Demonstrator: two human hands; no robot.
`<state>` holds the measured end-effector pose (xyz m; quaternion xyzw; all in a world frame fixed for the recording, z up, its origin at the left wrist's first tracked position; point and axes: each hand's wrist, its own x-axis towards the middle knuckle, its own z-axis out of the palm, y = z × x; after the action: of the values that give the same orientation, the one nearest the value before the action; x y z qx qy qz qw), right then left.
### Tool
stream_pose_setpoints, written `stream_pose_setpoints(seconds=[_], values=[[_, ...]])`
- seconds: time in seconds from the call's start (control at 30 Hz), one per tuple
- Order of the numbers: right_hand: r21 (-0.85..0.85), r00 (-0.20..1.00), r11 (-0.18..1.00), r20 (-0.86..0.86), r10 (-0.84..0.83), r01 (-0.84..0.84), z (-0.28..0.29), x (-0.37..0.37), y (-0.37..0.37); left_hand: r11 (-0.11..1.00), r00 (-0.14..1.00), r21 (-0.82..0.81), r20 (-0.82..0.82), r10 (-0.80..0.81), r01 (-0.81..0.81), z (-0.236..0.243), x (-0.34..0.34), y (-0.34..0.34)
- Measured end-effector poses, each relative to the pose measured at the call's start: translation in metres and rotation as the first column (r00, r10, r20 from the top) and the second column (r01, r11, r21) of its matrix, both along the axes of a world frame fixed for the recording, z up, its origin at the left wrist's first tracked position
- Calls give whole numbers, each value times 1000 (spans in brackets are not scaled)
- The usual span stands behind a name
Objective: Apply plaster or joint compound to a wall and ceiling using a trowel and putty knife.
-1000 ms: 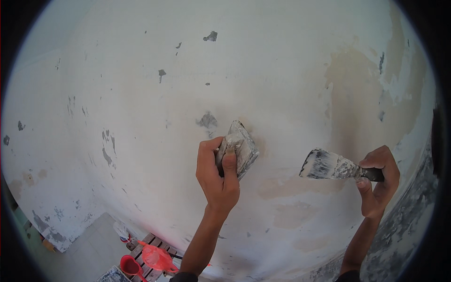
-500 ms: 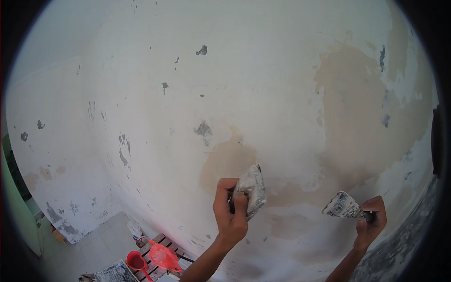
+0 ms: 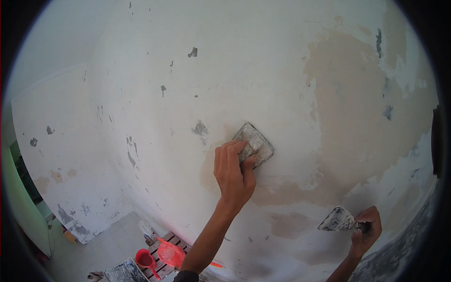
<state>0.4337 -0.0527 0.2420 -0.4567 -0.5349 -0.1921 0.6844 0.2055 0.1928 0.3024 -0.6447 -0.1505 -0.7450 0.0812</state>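
Left hand (image 3: 233,173) gripping putty knife (image 3: 253,144), blade flat on wall (image 3: 263,70), pointing up-right

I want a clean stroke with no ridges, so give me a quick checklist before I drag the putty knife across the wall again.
1. Left hand grips the wide putty knife: ok.
2. Its blade lies against the wall: ok, appears flat.
3. Putty left on that blade's wall side: cannot tell, hidden.
4. Right hand holds the second putty knife off the wall: ok.
5. Second blade loaded with putty: ok, coated grey-white.
6. Bare tan patch to the right needs covering: not ok.
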Motion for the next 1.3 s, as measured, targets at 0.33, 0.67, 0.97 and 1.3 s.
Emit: stream_pose_setpoints(seconds=[0.33, 0.67, 0.97, 1.3], values=[[-216, 975, 951, -37, 218, -221, 1, -65, 36, -245, -290, 195, 845, -450, 950, -82, -70, -60], [-205, 981, 968, 95, 169, -147, -50, -116, 56, -190, -313, 258, 872, -376, 947, -116, -77, -62], [-71, 893, 986, 437, -106, 152, -64, -113, 44, -142, -315, 282, 856, -410, 949, -124, -75, -69], [-149, 927, 978, 364, -85, 148, -70, -127, 47, -108, -297, 277, 878, -374, 955, -133, -66, -80]])
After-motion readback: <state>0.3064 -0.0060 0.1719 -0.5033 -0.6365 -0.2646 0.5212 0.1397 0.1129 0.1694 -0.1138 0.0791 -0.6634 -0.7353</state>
